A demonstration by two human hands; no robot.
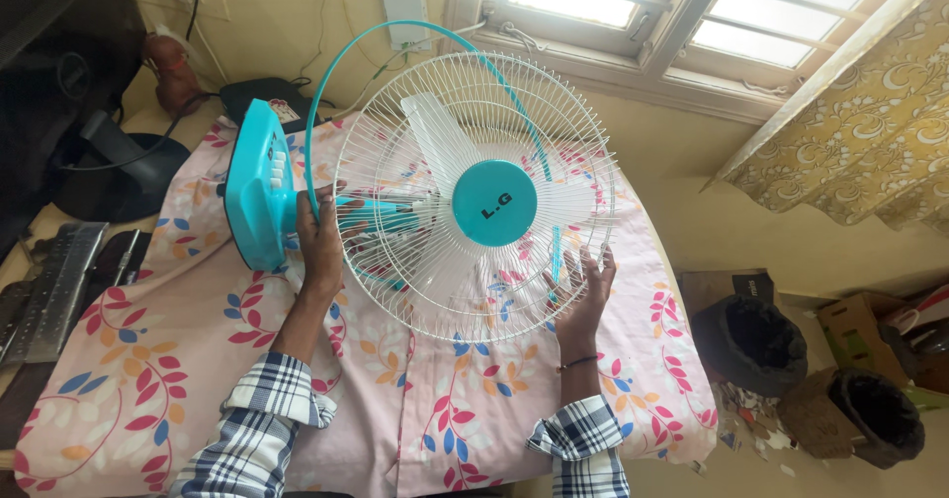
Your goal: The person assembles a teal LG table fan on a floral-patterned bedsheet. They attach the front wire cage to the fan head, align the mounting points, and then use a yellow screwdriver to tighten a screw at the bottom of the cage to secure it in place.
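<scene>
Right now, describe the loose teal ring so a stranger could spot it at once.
Start at the table under the pink floral cloth, where the white wire-caged table fan lies between both hands. The thin teal plastic ring arcs behind its cage; unlike the solid teal hub cap, it is an open hoop.

We see the left hand [321, 246] only in part, its fingertips lost behind the white wire guard [484, 197] of the fan. The fan's stem is largely masked by that hand. The keyboard [49, 290] and the cardboard box [870, 325] run off the frame edges. The dark bin [751, 345] probably holds something; its contents are unreadable.
</scene>
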